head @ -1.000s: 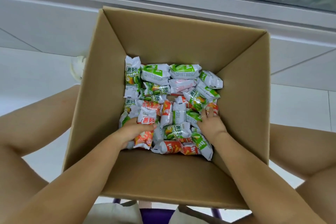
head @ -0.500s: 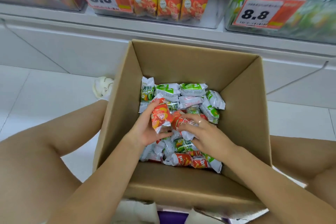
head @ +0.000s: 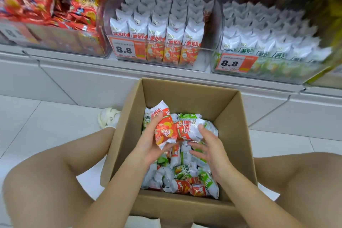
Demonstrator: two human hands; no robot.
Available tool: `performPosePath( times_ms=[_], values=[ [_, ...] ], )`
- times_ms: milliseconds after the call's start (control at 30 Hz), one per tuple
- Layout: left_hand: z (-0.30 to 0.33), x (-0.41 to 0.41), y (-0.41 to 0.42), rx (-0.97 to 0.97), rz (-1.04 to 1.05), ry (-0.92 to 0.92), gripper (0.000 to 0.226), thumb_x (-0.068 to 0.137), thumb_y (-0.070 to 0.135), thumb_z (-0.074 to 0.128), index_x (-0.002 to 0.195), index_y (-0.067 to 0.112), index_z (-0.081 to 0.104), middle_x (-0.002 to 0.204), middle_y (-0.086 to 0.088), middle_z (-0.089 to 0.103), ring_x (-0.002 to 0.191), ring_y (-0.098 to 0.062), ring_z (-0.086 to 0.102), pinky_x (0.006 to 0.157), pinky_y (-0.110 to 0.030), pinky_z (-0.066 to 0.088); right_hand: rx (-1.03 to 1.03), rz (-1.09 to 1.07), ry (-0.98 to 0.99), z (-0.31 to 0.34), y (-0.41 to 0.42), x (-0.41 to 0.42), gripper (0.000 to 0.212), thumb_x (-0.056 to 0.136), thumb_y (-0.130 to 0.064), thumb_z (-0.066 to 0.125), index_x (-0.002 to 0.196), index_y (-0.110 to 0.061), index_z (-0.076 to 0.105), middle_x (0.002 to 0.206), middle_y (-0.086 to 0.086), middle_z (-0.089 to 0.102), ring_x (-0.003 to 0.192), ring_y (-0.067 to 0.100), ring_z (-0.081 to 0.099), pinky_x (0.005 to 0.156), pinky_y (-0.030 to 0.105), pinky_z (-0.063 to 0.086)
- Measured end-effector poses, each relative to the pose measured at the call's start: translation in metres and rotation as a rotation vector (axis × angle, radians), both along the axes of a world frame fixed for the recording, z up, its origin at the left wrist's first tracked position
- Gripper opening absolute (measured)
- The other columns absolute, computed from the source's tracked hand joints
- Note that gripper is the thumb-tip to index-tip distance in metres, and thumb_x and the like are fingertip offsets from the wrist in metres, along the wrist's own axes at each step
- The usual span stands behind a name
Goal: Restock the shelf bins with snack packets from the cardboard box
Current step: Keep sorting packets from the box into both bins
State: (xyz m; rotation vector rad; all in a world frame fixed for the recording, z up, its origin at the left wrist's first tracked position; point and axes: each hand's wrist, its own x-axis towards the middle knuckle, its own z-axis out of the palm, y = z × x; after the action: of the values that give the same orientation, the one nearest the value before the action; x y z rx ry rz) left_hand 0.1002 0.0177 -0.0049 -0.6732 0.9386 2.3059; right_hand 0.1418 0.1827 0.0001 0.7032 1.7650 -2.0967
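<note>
**Two orange packets up over the box**

While I watch through the head camera, the left hand (head: 148, 146) grips an orange snack packet (head: 163, 127), fingers curled round its left edge, lifted above the heap inside the cardboard box (head: 235, 135). Just beside it, touching, sits a second orange-and-white packet (head: 188, 129); the right hand (head: 209, 146) has its fingertips on that packet's right end, while its lower fingers are spread and loosely straight, so I can't tell whether it truly pinches the packet or only steadies it. Loose packets (head: 185, 177), green ones and orange ones mixed, fill the bottom of the box.

Straight above the box, on the shelf (head: 74, 65), the middle bin (head: 201, 66) holds upright rows of the same orange packets behind an 8.8 price tag (head: 126, 49). To its right a second bin (head: 307, 77) holds green packets with its own tag (head: 235, 62). Red bags (head: 46, 2) crowd the bin at left. My bare knees flank the box on the white floor (head: 37, 120).
</note>
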Motion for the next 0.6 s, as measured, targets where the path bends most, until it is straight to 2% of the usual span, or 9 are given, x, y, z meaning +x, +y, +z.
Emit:
performPosePath(
  times_ms=[33, 100, 133, 167, 233, 267, 400, 500, 600],
  values=[
    [0.008, -0.002, 0.002, -0.016, -0.037, 0.028, 0.054, 0.074, 0.039, 0.065, 0.119, 0.009, 0.058, 0.106, -0.018, 0.071, 0.094, -0.029, 0.070, 0.088, -0.048, 0.051, 0.013, 0.016, -0.021, 0.003, -0.001, -0.005, 0.066, 0.081, -0.050, 0.068, 0.135, -0.018, 0.047, 0.122, 0.002, 0.062, 0.099, 0.017, 0.068, 0.086, 0.035, 0.056],
    [0.022, -0.007, 0.005, -0.049, -0.105, 0.093, 0.052, 0.076, 0.037, 0.063, 0.118, 0.007, 0.059, 0.104, -0.018, 0.071, 0.089, -0.026, 0.071, 0.078, -0.040, 0.054, 0.032, 0.006, -0.032, 0.012, -0.003, -0.016, 0.094, 0.064, -0.058, 0.078, 0.140, -0.017, 0.041, 0.131, 0.005, 0.057, 0.105, 0.017, 0.066, 0.084, 0.033, 0.057],
    [0.028, -0.010, 0.006, -0.075, -0.134, 0.129, 0.050, 0.076, 0.036, 0.063, 0.117, 0.007, 0.059, 0.103, -0.018, 0.071, 0.088, -0.026, 0.071, 0.076, -0.038, 0.054, 0.031, 0.002, -0.026, 0.017, -0.002, -0.022, 0.101, 0.059, -0.057, 0.082, 0.141, -0.017, 0.041, 0.136, 0.006, 0.054, 0.108, 0.017, 0.064, 0.081, 0.031, 0.058],
    [0.035, -0.013, 0.006, -0.102, -0.162, 0.163, 0.050, 0.076, 0.035, 0.064, 0.117, 0.006, 0.060, 0.105, -0.018, 0.071, 0.090, -0.026, 0.071, 0.078, -0.037, 0.054, 0.030, 0.000, -0.008, 0.024, 0.000, -0.027, 0.093, 0.061, -0.050, 0.083, 0.139, -0.017, 0.044, 0.137, 0.005, 0.054, 0.109, 0.017, 0.063, 0.077, 0.028, 0.058],
    [0.047, -0.022, 0.005, -0.152, -0.210, 0.244, 0.051, 0.077, 0.037, 0.064, 0.117, 0.006, 0.061, 0.110, -0.019, 0.069, 0.097, -0.028, 0.069, 0.084, -0.037, 0.055, 0.046, 0.014, 0.047, 0.041, 0.004, -0.037, 0.057, 0.076, -0.028, 0.078, 0.127, -0.018, 0.055, 0.126, 0.003, 0.062, 0.104, 0.015, 0.065, 0.071, 0.023, 0.057],
    [0.053, -0.027, 0.004, -0.192, -0.227, 0.286, 0.051, 0.078, 0.039, 0.062, 0.117, 0.006, 0.062, 0.112, -0.019, 0.069, 0.099, -0.027, 0.068, 0.085, -0.036, 0.055, 0.080, 0.017, 0.076, 0.049, 0.008, -0.042, 0.046, 0.079, -0.019, 0.075, 0.122, -0.018, 0.057, 0.120, 0.002, 0.065, 0.100, 0.014, 0.066, 0.069, 0.022, 0.056],
    [0.074, -0.047, 0.000, -0.419, -0.232, 0.400, 0.055, 0.072, 0.050, 0.061, 0.109, 0.010, 0.067, 0.103, -0.012, 0.073, 0.094, -0.024, 0.070, 0.089, -0.037, 0.051, 0.263, -0.018, 0.184, 0.076, 0.031, -0.065, 0.045, 0.077, -0.011, 0.076, 0.118, -0.016, 0.057, 0.104, 0.002, 0.068, 0.092, 0.016, 0.067, 0.080, 0.033, 0.056],
    [0.091, -0.074, -0.003, -0.601, -0.142, 0.527, 0.062, 0.067, 0.054, 0.070, 0.113, 0.013, 0.065, 0.102, -0.008, 0.074, 0.094, -0.023, 0.070, 0.085, -0.035, 0.051, 0.347, -0.045, 0.260, 0.096, 0.056, -0.086, 0.038, 0.077, -0.008, 0.076, 0.108, -0.018, 0.058, 0.106, 0.006, 0.067, 0.088, 0.016, 0.064, 0.084, 0.038, 0.053],
    [0.112, -0.113, 0.001, -0.677, -0.010, 0.633, 0.071, 0.061, 0.055, 0.081, 0.117, 0.014, 0.061, 0.106, -0.005, 0.072, 0.094, -0.022, 0.065, 0.079, -0.038, 0.047, 0.407, -0.030, 0.344, 0.112, 0.081, -0.112, 0.036, 0.076, -0.009, 0.076, 0.107, -0.020, 0.060, 0.106, 0.007, 0.068, 0.085, 0.015, 0.063, 0.085, 0.039, 0.052]
  ],
)
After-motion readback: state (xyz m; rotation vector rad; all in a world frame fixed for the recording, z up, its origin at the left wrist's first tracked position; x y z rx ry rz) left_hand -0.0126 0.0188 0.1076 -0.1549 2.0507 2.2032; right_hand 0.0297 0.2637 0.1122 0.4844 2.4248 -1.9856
